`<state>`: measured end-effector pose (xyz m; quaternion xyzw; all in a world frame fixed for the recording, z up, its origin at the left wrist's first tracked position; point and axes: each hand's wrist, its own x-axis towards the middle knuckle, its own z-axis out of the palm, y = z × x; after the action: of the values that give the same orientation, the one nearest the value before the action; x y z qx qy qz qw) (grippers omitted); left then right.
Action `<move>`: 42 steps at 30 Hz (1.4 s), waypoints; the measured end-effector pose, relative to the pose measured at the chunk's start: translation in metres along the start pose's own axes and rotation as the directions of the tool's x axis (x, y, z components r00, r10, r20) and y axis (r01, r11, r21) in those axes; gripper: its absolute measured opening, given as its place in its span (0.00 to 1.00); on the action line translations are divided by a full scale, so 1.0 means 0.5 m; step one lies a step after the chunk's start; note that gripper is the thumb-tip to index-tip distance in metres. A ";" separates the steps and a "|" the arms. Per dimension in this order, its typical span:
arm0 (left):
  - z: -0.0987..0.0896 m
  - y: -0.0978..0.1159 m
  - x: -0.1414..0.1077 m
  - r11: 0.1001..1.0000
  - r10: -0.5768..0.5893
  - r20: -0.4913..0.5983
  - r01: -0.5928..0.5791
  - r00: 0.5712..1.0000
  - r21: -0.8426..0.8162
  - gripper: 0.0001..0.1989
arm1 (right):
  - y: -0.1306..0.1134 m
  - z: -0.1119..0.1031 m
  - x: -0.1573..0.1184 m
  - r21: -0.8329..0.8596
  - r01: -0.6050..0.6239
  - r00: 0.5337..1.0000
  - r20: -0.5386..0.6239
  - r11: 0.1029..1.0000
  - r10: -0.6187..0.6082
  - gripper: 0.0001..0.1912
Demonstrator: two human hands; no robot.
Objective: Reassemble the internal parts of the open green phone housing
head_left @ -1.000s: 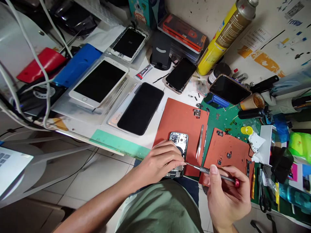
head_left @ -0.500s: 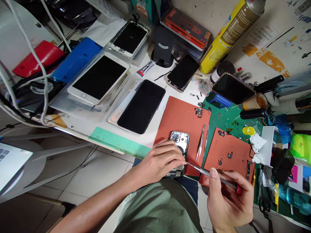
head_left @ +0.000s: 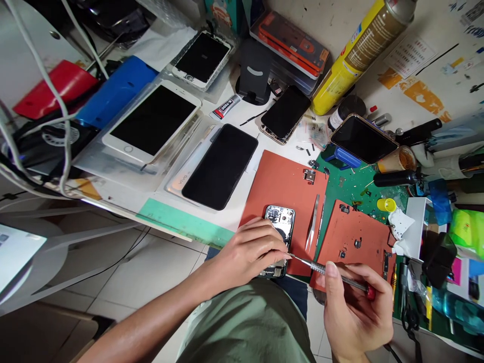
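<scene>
An opened phone (head_left: 280, 218), its back off and inner parts bare, lies on the orange-red mat at the bench's near edge. My left hand (head_left: 259, 247) rests across its middle and hides that part. The left thumb and fingers come together at the phone's right side, by the screwdriver tip; what they pinch is too small to make out. In my right hand (head_left: 357, 312) is a precision screwdriver (head_left: 317, 267) with a knurled silver shaft and a red end, held nearly flat and pointing left at the left fingertips.
Tweezers (head_left: 312, 222) lie on the mat (head_left: 260, 184), right of the phone. A second mat (head_left: 340, 227) carries small phone parts. Several phones, including a black one (head_left: 220, 166), a glue tube (head_left: 226, 107) and a yellow spray can (head_left: 348, 65) stand or lie farther back.
Both hands, the screwdriver and the opened phone hold almost the same places. The view has shifted very slightly.
</scene>
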<state>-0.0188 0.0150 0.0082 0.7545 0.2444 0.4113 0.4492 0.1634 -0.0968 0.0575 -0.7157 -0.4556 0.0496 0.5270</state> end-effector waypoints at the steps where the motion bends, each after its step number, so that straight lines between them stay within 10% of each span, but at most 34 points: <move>1: 0.000 -0.001 0.000 1.000 0.001 -0.004 -0.001 1.000 0.001 0.03 | -0.002 0.001 0.000 0.002 -0.006 1.000 0.002 1.000 0.006 0.17; 10: -0.002 0.011 -0.002 0.982 0.057 -0.051 -0.047 0.997 0.182 0.07 | 0.015 0.001 0.029 -0.077 0.142 0.986 -0.082 0.987 -0.148 0.24; 18: 0.003 0.012 -0.013 0.781 0.129 0.158 -0.199 0.979 0.591 0.17 | 0.049 0.012 0.110 -0.267 0.398 0.905 0.272 0.878 -0.327 0.23; 42: 0.023 -0.005 -0.028 0.723 0.109 0.178 -0.201 0.978 0.661 0.19 | 0.036 0.041 0.145 -0.336 0.586 0.797 0.402 0.737 -0.450 0.18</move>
<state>-0.0166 0.0004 -0.0027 0.9080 0.2840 0.2822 0.1235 0.2051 -0.0315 0.0636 -0.6432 -0.7103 -0.1003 0.2678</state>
